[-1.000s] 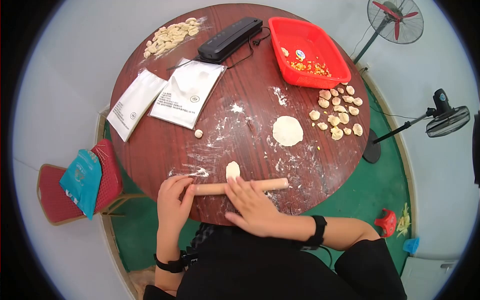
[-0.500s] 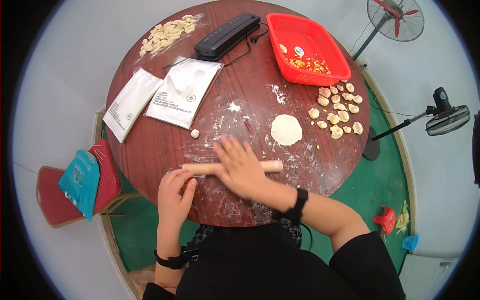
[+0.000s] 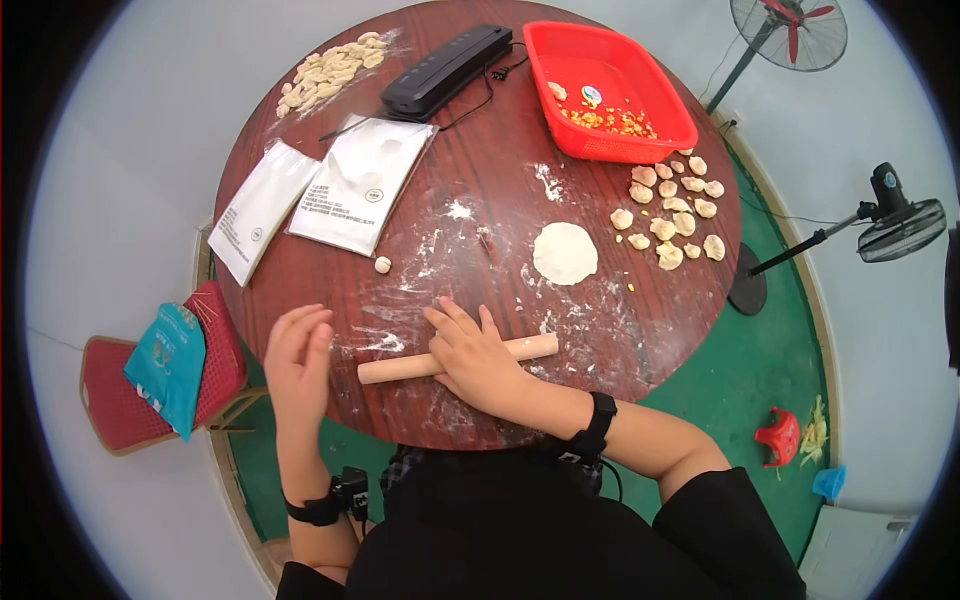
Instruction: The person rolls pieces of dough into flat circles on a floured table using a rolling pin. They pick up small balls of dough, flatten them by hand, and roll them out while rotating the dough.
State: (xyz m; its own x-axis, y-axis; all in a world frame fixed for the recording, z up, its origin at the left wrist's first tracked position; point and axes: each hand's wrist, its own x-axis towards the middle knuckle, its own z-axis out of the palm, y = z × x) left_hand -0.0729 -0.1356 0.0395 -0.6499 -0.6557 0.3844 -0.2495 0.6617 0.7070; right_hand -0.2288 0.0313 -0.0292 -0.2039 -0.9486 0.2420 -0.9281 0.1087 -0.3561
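My right hand lies flat across the middle of a wooden rolling pin near the front edge of the round red-brown table. The dough piece under the pin is hidden by the hand. My left hand hovers off the pin at the table's left front edge, fingers apart and holding nothing. A flat round dough wrapper lies further back to the right. A small dough ball sits to the left of the floury patch.
Several dough pieces lie at the right, beside a red basket with filling. A black sealer machine, two white bags and folded dumplings are at the back. A red chair stands left; fans stand right.
My left hand has let go of the pin's left end and lifted away to the left. My right hand rolled the pin away over the dough, then back toward me.
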